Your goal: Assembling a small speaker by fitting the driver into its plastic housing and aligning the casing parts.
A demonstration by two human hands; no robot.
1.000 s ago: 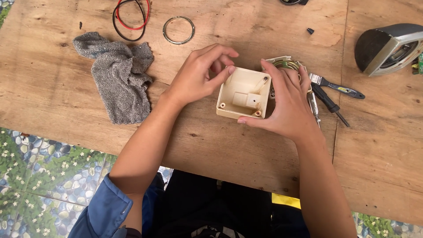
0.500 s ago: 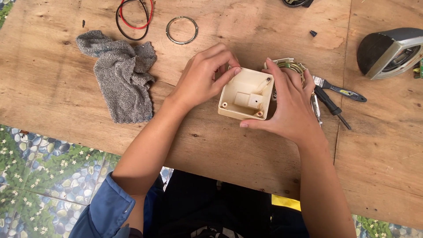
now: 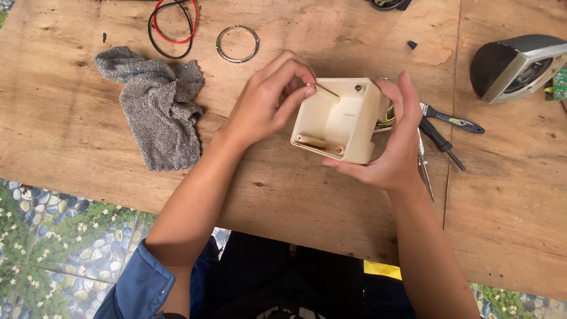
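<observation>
Above the middle of the wooden table, a cream plastic housing is held tilted with its hollow side toward the camera, showing only moulded ribs and screw posts inside. The right hand is clamped around its right wall and lower corner, while the left hand pinches its fingertips together at the upper left rim. A grey rag lies left, a metal ring and looped wires beyond, pliers right.
</observation>
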